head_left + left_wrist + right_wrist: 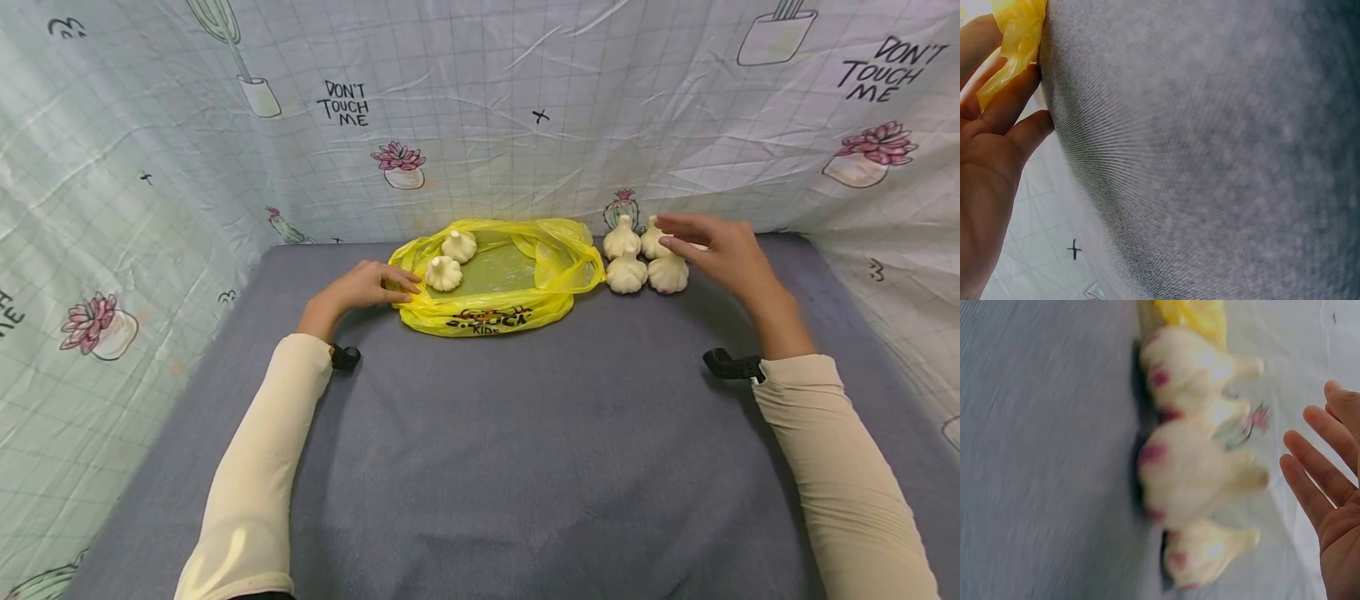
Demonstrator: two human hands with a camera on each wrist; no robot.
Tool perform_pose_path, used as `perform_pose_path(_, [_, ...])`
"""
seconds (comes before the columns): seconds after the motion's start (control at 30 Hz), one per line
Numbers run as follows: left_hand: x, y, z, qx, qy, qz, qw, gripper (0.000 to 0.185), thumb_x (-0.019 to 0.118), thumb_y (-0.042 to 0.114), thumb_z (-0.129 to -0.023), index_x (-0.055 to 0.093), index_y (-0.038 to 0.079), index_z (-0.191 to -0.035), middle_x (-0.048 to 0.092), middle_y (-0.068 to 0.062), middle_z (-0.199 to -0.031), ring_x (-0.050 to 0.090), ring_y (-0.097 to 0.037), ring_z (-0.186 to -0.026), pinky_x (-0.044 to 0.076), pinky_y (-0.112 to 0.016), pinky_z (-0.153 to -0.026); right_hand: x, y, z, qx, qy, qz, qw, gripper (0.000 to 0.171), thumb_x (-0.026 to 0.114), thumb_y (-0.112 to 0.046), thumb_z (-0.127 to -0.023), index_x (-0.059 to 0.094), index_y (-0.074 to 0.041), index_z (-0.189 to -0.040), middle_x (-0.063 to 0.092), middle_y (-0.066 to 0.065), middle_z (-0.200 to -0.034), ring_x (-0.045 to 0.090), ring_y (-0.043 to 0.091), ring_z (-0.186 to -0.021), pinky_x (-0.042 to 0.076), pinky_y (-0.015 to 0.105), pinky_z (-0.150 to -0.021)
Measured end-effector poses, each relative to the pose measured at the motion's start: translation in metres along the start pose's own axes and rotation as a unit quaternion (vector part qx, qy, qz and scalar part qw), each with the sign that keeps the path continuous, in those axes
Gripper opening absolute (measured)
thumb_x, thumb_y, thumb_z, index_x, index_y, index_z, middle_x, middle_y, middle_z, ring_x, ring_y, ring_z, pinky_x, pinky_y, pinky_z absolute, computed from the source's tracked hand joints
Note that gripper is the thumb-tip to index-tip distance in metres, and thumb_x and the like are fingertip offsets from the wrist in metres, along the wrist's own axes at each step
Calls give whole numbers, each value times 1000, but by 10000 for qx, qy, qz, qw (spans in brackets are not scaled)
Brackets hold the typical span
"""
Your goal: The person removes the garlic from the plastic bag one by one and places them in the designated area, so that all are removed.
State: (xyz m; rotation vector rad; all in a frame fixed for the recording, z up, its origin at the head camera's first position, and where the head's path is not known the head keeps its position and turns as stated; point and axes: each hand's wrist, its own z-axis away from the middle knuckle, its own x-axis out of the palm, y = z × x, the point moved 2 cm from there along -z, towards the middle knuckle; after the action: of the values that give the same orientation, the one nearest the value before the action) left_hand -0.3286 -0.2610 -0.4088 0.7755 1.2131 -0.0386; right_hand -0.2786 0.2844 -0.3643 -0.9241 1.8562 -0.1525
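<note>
A yellow plastic bag (487,312) with dark print lies with its mouth spread wide. Inside its left part are two garlic bulbs (444,273). My left hand (365,286) holds the bag's left rim; in the left wrist view, yellow plastic (1019,47) passes between its fingers. Right of the bag, several garlic bulbs (626,273) stand grouped, stems upward. Over the right side of this group is my right hand (723,254), fingers extended and partly covering the rear bulbs. The right wrist view shows that hand (1335,481) holding nothing, apart from blurred purple-marked garlic bulbs (1179,369).
A grey cloth (510,442) covers the work surface. Behind and at both sides hangs a pale printed curtain (480,108), its foot close behind the bag and garlic. Small black devices (727,365) are strapped at both wrists.
</note>
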Motion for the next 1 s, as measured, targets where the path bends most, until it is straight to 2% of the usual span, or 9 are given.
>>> perform_pose_path(0.1, [0, 0, 0, -44, -3, 14, 10000, 24, 73, 24, -96, 79, 20, -119, 65, 1, -139, 53, -26, -136, 40, -49, -109, 5, -13, -6, -80, -120, -63, 9999, 38, 70, -18, -98, 68, -11, -135, 71, 9, -127, 55, -22, -101, 39, 4, -81])
perform_pose_path(0.2, [0, 0, 1, -56, 12, 21, 10000, 24, 73, 25, -96, 79, 20, -119, 65, 1, -139, 53, -26, -136, 41, -49, -108, 14, -24, -12, -218, -222, -43, 9995, 37, 70, -18, -99, 68, -11, -135, 71, 8, -127, 69, 2, -107, 44, 8, -84])
perform_pose_path(0.27, [1, 0, 1, -38, 16, 12, 10000, 24, 73, 24, -96, 79, 19, -119, 65, -1, -139, 53, -27, -135, 41, -49, -108, 23, -29, -16, -363, -296, -119, 9988, 36, 69, -17, -99, 68, -9, -135, 71, 9, -128, 72, 20, -108, 44, 9, -85])
perform_pose_path(0.33, [2, 1, 2, -29, 25, 1, 10000, 24, 73, 24, -96, 79, 18, -119, 65, -2, -139, 53, -28, -135, 40, -50, -108, 32, -34, -21, -438, -421, -252, 9978, 36, 68, -17, -100, 67, -7, -135, 70, 10, -129, 71, 29, -110, 51, 20, -89])
perform_pose_path(0.43, [2, 1, 3, -10, 36, -21, 10000, 25, 73, 23, -96, 78, 17, -120, 65, -3, -139, 52, -29, -136, 39, -52, -108, 47, -42, -29, -534, -580, -553, 9954, 36, 67, -16, -100, 67, -6, -134, 70, 11, -128, 70, 29, -111, 54, 29, -90])
perform_pose_path(0.5, [1, 2, 2, -30, 52, -28, 10000, 25, 73, 23, -96, 78, 18, -119, 65, -2, -139, 53, -28, -135, 40, -51, -108, 57, -49, -36, -569, -693, -763, 9930, 35, 66, -17, -101, 67, -6, -134, 70, 12, -129, 70, 29, -112, 55, 42, -90])
perform_pose_path(0.6, [1, 2, 2, -31, 56, -31, 10000, 25, 73, 23, -96, 78, 18, -120, 65, -1, -139, 53, -27, -135, 40, -50, -107, 74, -58, -47, -776, -832, -998, 9885, 33, 66, -16, -101, 68, -6, -133, 71, 12, -127, 70, 29, -111, 55, 45, -90])
perform_pose_path(0.73, [2, 0, 1, -35, 52, -10, 10000, 24, 72, 24, -97, 78, 20, -120, 64, 1, -139, 52, -25, -136, 41, -48, -106, 98, -72, -65, -904, -1161, -1133, 9826, 32, 65, -19, -102, 69, -8, -132, 72, 11, -124, 71, 25, -110, 55, 43, -92])
perform_pose_path(1.0, [3, 0, 2, 20, 63, -26, 10000, 24, 73, 23, -96, 79, 19, -119, 65, 0, -139, 53, -27, -135, 42, -49, -105, 143, -102, -104, -686, -1980, -1113, 9715, 35, 63, -24, -103, 67, -9, -134, 70, 12, -127, 69, 25, -112, 53, 42, -95])
